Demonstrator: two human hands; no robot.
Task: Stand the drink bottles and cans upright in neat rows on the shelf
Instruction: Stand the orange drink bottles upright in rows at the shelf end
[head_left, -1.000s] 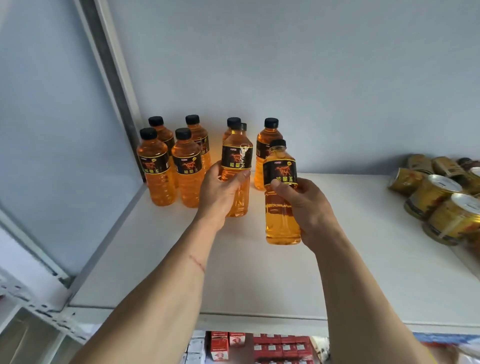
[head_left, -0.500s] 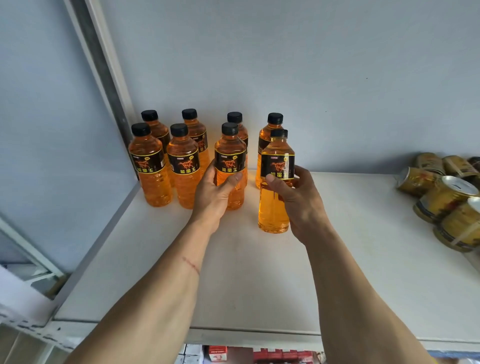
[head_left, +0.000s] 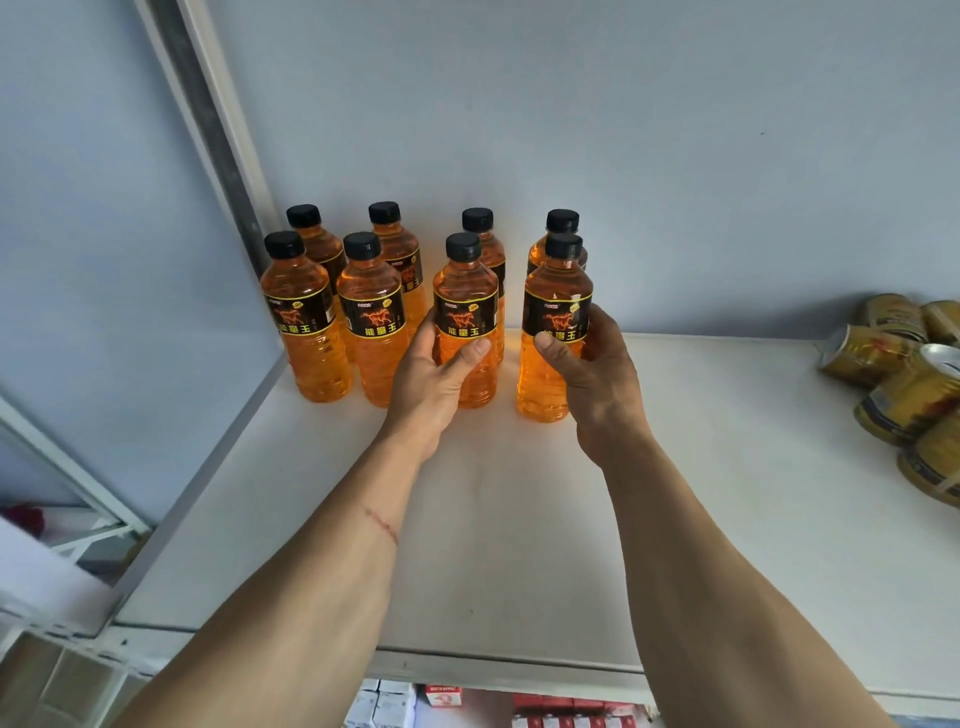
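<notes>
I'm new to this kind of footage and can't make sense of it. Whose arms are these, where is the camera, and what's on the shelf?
No machine here: a person wears a camera on the head, looking down at their own arms. On the white shelf stand eight orange drink bottles with black caps, in two rows. The left hand grips the third front bottle; the right hand grips the fourth front bottle. Both bottles stand on the shelf. At the right, gold cans lie on their sides in a heap.

front-row bottles (head_left: 466, 322), centre of frame: black labels (head_left: 557, 319) bearing an orange horse emblem above yellow characters "能量王". can (head_left: 878, 353) print at right edge and box text at bottom illegible.
</notes>
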